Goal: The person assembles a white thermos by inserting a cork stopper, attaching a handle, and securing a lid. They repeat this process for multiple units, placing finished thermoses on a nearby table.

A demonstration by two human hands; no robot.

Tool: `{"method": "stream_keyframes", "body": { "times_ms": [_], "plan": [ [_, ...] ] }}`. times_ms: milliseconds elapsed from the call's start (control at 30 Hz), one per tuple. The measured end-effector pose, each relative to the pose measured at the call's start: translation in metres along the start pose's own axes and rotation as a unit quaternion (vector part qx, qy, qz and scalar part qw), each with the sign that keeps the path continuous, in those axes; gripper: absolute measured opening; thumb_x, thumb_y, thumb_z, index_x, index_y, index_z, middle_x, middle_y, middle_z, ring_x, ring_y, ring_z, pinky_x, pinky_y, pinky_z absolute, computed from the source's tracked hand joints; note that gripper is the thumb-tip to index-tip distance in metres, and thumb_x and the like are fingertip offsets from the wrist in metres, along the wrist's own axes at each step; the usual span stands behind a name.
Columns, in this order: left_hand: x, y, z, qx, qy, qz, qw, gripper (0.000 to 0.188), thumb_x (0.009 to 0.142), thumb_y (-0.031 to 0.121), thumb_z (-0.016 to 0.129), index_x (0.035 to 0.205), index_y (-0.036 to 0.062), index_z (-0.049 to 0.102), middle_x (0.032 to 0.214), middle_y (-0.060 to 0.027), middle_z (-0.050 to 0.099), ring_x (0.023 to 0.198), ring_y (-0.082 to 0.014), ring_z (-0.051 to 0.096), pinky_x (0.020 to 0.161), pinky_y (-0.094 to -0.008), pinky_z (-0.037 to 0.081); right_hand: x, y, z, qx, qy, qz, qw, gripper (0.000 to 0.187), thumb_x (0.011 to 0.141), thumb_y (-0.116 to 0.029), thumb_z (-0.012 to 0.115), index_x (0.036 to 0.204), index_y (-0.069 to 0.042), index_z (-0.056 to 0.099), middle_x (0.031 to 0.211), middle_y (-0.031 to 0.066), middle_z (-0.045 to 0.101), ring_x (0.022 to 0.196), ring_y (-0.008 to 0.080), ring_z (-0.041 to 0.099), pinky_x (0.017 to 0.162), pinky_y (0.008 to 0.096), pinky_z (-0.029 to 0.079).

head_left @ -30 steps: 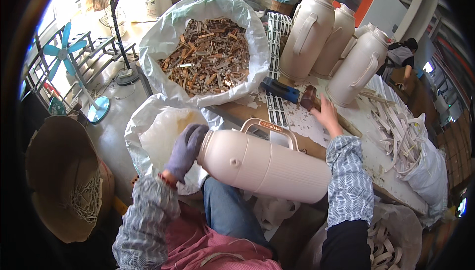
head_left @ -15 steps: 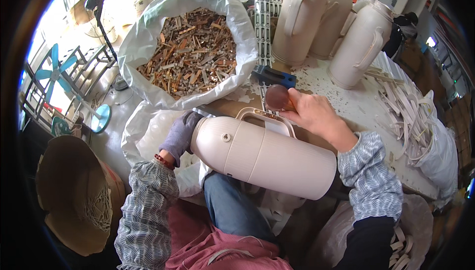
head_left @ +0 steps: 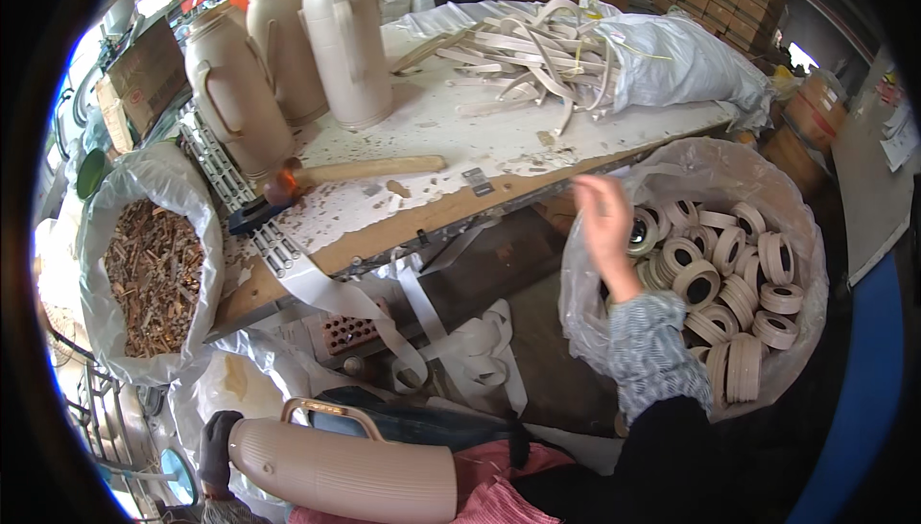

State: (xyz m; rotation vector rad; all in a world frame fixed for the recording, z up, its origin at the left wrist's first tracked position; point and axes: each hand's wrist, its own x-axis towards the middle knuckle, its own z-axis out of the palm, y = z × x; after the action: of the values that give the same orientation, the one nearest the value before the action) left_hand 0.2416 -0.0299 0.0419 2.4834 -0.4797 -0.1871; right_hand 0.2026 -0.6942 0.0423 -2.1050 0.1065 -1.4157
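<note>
Left hand point(head_left: 220, 449) curls fingers round the vacuum flask point(head_left: 350, 471) at 7 o'clock, likely stiff, slippery, handle point(head_left: 345, 412) best; right hand point(head_left: 606, 226) empty, fingers loosely bent

The right hand point(head_left: 606, 231) has let go of the mallet point(head_left: 365, 171), which now lies on the table point(head_left: 480, 131), and has moved across to the left rim of the clear bag point(head_left: 587, 322). The view has swung rightward, revealing more cream rings point(head_left: 743, 370) inside

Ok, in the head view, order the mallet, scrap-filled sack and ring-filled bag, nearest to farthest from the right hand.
1. Ring-filled bag: mostly to the right hand's right.
2. Mallet: left, on the tabletop.
3. Scrap-filled sack: far left.
</note>
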Motion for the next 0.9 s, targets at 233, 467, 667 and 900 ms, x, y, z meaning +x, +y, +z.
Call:
{"method": "stream_keyframes", "body": {
  "times_ms": [233,467,667,900],
  "plan": [
    [-0.016,-0.018,0.002,-0.25,-0.023,-0.159,0.955,0.031,0.098,0.026,0.049,0.105,0.0001,0.063,0.099,-0.0116,0.063,0.094,-0.0209,0.059,0.086,-0.0324,0.047,-0.121,0.204,-0.221,-0.622,-0.18,0.244,0.722,0.046,0.082,-0.009,0.062,0.127,-0.009,0.053,0.131,0.0128,0.051,0.121,0.0338,0.047,0.097,0.0466,0.044],
    [0.001,0.052,-0.011,-0.2,0.002,-0.147,0.969,0.034,0.1,0.03,0.047,0.107,0.0015,0.064,0.103,-0.0083,0.064,0.095,-0.0174,0.06,0.087,-0.0309,0.048,-0.069,0.179,-0.28,-0.533,-0.373,0.147,0.745,0.04,0.081,-0.008,0.059,0.12,-0.005,0.052,0.124,0.0162,0.054,0.114,0.033,0.051,0.096,0.0449,0.044],
    [-0.105,0.028,-0.026,-0.07,0.218,-0.036,0.973,0.031,0.098,0.023,0.047,0.114,-0.0003,0.061,0.113,-0.0134,0.062,0.102,-0.0229,0.059,0.092,-0.0331,0.046,0.026,0.029,-0.143,-0.17,-0.354,0.081,0.916,0.037,0.068,0.004,0.062,0.103,0.0,0.053,0.102,0.0128,0.061,0.099,0.0266,0.058,0.092,0.0382,0.045],
    [-0.235,-0.042,0.099,-0.44,0.458,-0.149,0.758,0.032,0.096,0.014,0.051,0.124,-0.0023,0.054,0.124,-0.0169,0.057,0.115,-0.0289,0.054,0.099,-0.0363,0.043,-0.058,-0.189,0.124,0.434,-0.405,0.059,0.802,0.081,0.076,-0.053,0.078,0.13,0.002,0.05,0.105,0.0044,0.058,0.096,0.0147,0.057,0.085,0.0315,0.047]
  ]
}}
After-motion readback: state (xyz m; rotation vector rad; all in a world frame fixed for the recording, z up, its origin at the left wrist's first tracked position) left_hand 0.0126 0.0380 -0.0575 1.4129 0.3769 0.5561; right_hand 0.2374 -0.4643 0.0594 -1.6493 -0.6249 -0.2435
